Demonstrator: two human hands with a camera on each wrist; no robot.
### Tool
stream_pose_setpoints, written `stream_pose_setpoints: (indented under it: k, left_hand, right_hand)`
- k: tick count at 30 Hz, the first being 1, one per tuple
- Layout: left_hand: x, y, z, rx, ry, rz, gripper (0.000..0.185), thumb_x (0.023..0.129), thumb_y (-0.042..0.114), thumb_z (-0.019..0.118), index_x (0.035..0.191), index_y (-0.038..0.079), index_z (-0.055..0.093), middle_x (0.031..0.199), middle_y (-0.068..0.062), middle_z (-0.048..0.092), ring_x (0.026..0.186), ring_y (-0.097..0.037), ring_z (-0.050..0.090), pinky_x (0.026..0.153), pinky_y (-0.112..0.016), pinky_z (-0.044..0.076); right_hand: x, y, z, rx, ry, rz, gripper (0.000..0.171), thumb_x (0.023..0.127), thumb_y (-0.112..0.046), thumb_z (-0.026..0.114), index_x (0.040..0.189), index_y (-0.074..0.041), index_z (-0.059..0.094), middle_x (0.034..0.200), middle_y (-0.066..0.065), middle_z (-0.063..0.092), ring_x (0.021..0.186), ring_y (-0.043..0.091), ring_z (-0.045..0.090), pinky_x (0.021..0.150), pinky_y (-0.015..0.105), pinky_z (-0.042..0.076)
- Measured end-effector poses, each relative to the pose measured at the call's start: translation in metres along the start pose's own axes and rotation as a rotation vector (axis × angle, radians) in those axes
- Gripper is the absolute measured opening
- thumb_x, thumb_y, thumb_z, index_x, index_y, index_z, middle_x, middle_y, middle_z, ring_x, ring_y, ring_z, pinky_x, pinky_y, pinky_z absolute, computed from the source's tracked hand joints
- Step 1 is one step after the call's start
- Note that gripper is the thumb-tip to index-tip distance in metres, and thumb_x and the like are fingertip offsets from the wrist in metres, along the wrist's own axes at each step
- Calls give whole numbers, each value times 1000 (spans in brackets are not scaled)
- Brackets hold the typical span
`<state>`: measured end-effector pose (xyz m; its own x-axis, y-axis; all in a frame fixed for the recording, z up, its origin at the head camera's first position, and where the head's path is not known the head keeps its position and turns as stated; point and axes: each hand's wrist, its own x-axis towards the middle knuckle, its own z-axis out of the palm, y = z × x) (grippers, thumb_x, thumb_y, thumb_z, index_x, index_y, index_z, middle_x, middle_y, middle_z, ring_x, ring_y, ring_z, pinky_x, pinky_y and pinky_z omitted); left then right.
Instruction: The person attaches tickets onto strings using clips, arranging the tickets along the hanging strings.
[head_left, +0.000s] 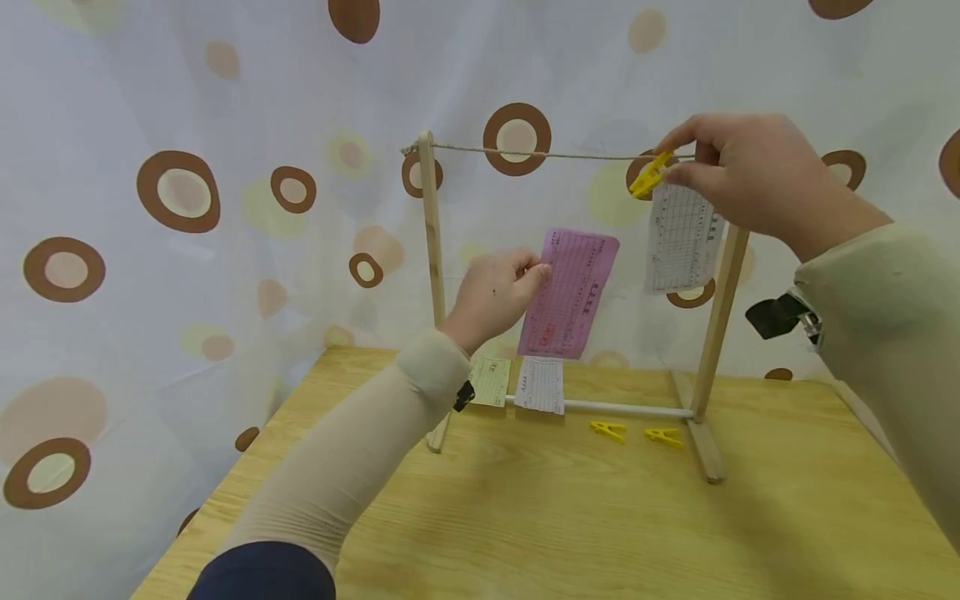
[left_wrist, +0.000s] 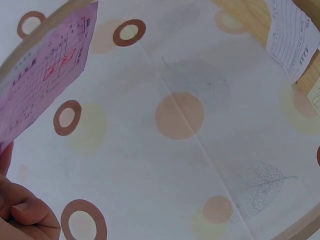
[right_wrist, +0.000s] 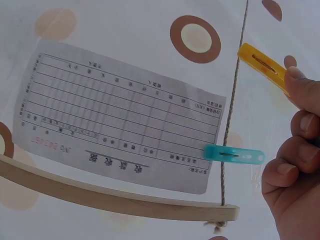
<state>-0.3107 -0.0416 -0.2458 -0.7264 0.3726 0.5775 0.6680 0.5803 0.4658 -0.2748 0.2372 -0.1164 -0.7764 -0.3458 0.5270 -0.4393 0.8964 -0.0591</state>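
Observation:
My left hand pinches a pink printed slip by its left edge, below the rope; a red stamp shows on the paper. Up at the rope's right part, my right hand holds a yellow clothespin between thumb and index finger. In the right wrist view the tip of this yellow clothespin overlaps the rope. A white printed slip hangs there from a teal clothespin, close to the wooden post.
Two more yellow clothespins lie on the wooden table. Behind them, a yellowish slip and another white slip are by the white crossbar. The rope runs between two wooden posts. A patterned curtain stands behind.

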Motion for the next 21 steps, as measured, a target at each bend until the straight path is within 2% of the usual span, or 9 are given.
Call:
stream_pose_setpoints:
  k: [4,8,15,21]
  left_hand:
    - [13,2,-4,4,27,-33,29,106,30,56,81,15,58,66,0,49,58,-10,39,55,-27,33]
    - [25,6,-3,16,32,-56,30,106,32,55,81,14,57,68,0,49,62,-12,42,58,-27,34]
    - [49,13,3,33,38,-88,32,106,33,55,80,13,56,71,-2,52,68,-15,48,63,-27,38]
    - [66,18,6,26,33,-100,30,106,33,54,84,13,60,78,-2,57,75,-15,52,69,-26,40]
  right_hand:
    - [17,-2,-11,-11,-16,29,37,106,-29,53,135,-8,61,88,13,54,70,29,51,50,36,40]
    - [30,-4,-17,-8,-29,57,36,105,-30,53,130,-6,64,89,13,55,77,30,50,57,38,41]
    - [49,-6,-20,-22,-38,50,32,106,-30,53,120,-5,68,93,13,65,72,28,49,58,36,41]
    - [59,-9,-21,-32,-62,44,31,107,-28,51,118,-4,68,108,18,67,79,29,50,60,38,43]
